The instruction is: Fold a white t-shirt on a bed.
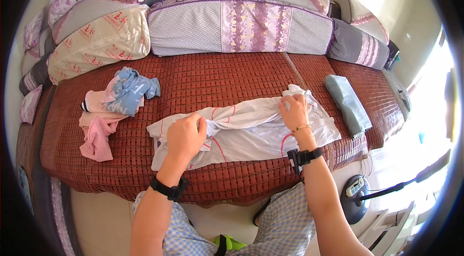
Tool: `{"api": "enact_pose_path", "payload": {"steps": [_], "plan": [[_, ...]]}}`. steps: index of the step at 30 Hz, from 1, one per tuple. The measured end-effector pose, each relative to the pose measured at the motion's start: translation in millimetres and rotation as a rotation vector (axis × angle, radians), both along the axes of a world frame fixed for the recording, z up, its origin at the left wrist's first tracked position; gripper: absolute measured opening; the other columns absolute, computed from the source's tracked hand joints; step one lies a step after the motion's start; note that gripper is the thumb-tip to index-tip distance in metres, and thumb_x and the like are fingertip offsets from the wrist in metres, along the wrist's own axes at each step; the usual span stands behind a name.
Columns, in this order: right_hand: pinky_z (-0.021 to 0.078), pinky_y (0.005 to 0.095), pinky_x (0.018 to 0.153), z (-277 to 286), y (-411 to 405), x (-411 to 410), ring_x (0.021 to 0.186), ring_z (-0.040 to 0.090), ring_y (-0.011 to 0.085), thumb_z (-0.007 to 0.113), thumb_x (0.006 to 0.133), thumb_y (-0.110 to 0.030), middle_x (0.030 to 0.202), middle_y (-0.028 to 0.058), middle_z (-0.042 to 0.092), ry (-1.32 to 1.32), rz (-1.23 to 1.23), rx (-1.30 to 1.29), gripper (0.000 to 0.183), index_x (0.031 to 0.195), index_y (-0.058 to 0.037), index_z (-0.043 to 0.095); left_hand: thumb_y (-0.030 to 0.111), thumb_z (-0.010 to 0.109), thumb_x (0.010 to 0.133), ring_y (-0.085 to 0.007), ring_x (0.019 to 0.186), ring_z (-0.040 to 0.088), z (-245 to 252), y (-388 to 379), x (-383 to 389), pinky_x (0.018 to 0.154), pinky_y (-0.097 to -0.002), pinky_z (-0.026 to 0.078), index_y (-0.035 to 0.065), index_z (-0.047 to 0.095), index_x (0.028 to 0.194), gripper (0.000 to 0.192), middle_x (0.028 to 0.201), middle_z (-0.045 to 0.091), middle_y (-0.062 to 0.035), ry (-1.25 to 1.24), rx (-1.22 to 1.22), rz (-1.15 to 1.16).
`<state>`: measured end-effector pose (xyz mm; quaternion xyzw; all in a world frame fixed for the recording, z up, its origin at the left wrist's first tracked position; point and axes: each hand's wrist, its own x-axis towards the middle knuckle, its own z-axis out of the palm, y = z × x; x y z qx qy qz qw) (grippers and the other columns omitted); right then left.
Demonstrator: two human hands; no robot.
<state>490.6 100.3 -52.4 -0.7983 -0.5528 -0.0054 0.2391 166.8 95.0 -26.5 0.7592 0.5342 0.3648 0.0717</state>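
A white garment [246,143] with thin red lines lies spread sideways on a red-brown tile mat [217,78], its upper part creased into folds. My left hand [186,134] pinches its cloth left of the middle, the fingertips partly hidden behind the hand. Over the garment's right part, my right hand [295,111] grips a bunched edge between thumb and fingers. Black straps circle both wrists, and a beaded bracelet [301,128] sits on the right one. Both hands are apart, with a twisted fold of cloth running between them.
Left of the garment lies a pile of pink clothes [98,136] and a blue printed garment [132,91]. A folded grey-blue cloth [348,105] rests at the right. Cushions [185,27] line the back. A round black stand base [355,200] is on the floor, lower right.
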Motion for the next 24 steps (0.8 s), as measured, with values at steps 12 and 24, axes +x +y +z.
{"api": "enact_pose_path", "payload": {"steps": [12, 24], "plan": [[0.0447, 0.0342, 0.104, -25.7, 21.1, 58.4, 0.120, 0.060, 0.0271, 0.064, 0.089, -0.013, 0.129, 0.0192, 0.063, 0.644, -0.053, 0.760, 0.045, 0.130, 0.0042, 0.059, 0.025, 0.059, 0.098, -0.0374, 0.056, 0.058, -4.4, 13.8, -2.1, 0.051, -0.0458, 0.041, 0.0045, 0.055, 0.080, 0.027, 0.059, 0.057, -0.0165, -0.052, 0.055, 0.122], [0.0422, 0.0393, 0.103, -18.4, -10.8, 66.3, 0.116, 0.053, 0.0362, 0.059, 0.079, -0.008, 0.123, 0.0175, 0.053, 0.295, -0.481, 0.345, 0.033, 0.112, -0.0098, 0.067, 0.029, 0.061, 0.095, -0.0409, 0.060, 0.061, 2.3, 7.9, -4.3, 0.054, -0.0470, 0.045, 0.0020, 0.061, 0.077, 0.033, 0.061, 0.059, -0.0215, -0.008, -0.046, 0.096]]}}
